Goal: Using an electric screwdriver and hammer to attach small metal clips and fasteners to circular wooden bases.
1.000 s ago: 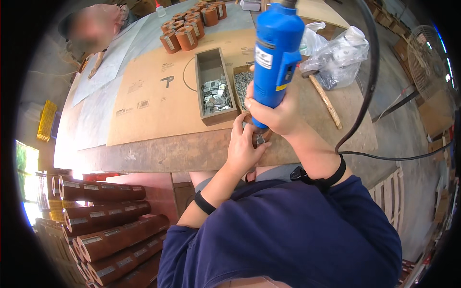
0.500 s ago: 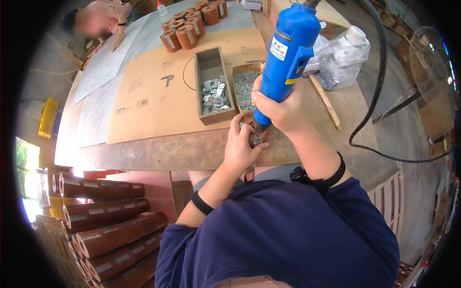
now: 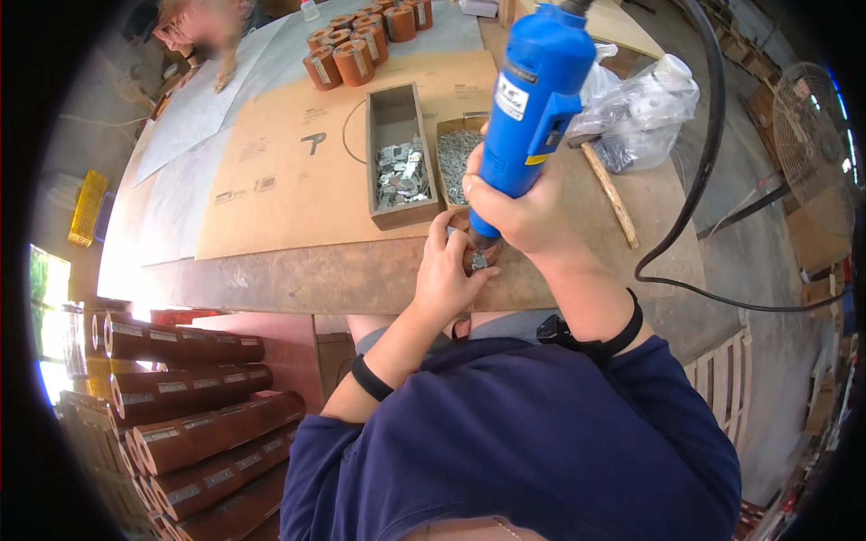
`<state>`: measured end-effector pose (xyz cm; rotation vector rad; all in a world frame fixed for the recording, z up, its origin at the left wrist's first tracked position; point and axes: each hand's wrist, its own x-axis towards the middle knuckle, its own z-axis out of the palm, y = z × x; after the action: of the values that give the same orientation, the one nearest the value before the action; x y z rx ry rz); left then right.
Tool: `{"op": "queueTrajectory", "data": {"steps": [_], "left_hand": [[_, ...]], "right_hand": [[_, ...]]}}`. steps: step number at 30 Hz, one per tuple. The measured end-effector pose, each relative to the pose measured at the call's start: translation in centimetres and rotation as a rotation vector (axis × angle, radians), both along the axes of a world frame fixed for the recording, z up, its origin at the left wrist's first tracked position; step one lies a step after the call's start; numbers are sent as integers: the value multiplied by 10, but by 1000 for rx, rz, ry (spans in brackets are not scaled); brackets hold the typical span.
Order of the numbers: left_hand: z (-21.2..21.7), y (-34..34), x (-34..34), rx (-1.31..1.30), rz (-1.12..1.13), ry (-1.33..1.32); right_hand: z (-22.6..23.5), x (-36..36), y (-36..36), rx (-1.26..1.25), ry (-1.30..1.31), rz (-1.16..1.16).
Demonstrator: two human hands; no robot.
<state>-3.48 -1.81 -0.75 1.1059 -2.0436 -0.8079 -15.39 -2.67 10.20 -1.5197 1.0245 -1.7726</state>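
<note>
My right hand (image 3: 516,209) is wrapped round a large blue electric screwdriver (image 3: 538,95), held nearly upright. Its tip points down at a small grey metal plate (image 3: 478,261) on a short brown cylinder (image 3: 492,253) at the table's front edge. Fingers and thumb of my left hand (image 3: 444,275) curl round that cylinder, close to the plate. Much of the cylinder is hidden by both hands, and whether a screw sits under the tip is too small to tell. Just beyond my hands are a long box (image 3: 406,217) with loose metal plates and a smaller box (image 3: 462,124) full of screws.
Several short brown cylinders (image 3: 354,61) stand at the back of the table. A hammer (image 3: 613,198) and a clear plastic bag (image 3: 639,113) lie right. A black cable (image 3: 693,207) hangs there. Long brown cylinders (image 3: 194,388) are stacked lower left. Another person's hand (image 3: 224,77) rests far left.
The whole view has shifted slightly. The screwdriver's tip stays down at the cylinder, with both hands keeping their hold. The other person at the far left has shifted a little.
</note>
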Motion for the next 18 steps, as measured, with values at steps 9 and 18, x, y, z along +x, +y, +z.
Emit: {"op": "queueTrajectory", "data": {"steps": [9, 18], "left_hand": [[-2, -3, 10, -187, -50, -22], [8, -3, 20, -33, -130, 55]], "right_hand": [[-2, -12, 5, 47, -241, -18], [-57, -102, 4, 207, -804, -262]]}}
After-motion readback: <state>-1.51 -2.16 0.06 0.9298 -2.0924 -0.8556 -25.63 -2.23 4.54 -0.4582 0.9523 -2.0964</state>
